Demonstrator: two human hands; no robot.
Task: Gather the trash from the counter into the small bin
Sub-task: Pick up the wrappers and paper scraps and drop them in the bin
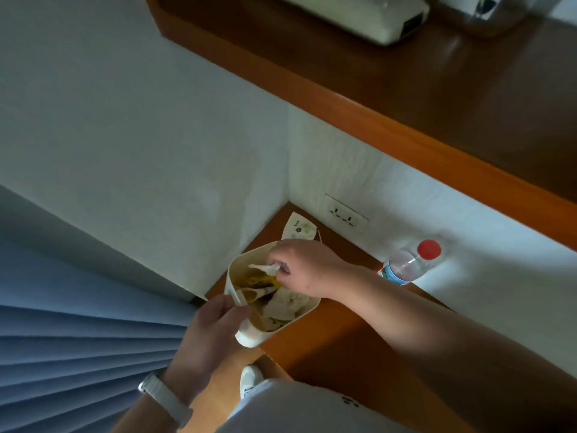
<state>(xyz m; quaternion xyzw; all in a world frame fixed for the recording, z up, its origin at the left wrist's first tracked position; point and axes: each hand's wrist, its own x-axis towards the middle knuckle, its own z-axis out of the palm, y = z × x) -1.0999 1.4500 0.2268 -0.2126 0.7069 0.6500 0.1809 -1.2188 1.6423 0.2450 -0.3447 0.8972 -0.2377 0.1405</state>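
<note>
A small cream bin (249, 335) stands near the corner of the orange-brown counter (327, 348), with crumpled tissue, a yellow wrapper and other scraps inside. My left hand (212, 326) grips the bin's near rim, thumb over the edge. My right hand (303, 267) hovers over the bin's mouth, fingers pinched on a crumpled white scrap (265, 268). A flat white packet with a flower print (298, 228) lies on the counter just behind the bin, in the corner.
A clear water bottle with a red cap (409, 262) lies against the wall to the right. A wall socket (345, 215) sits above the counter. A wooden shelf (406, 98) runs overhead. Blue pleated curtains (78, 348) hang at the left.
</note>
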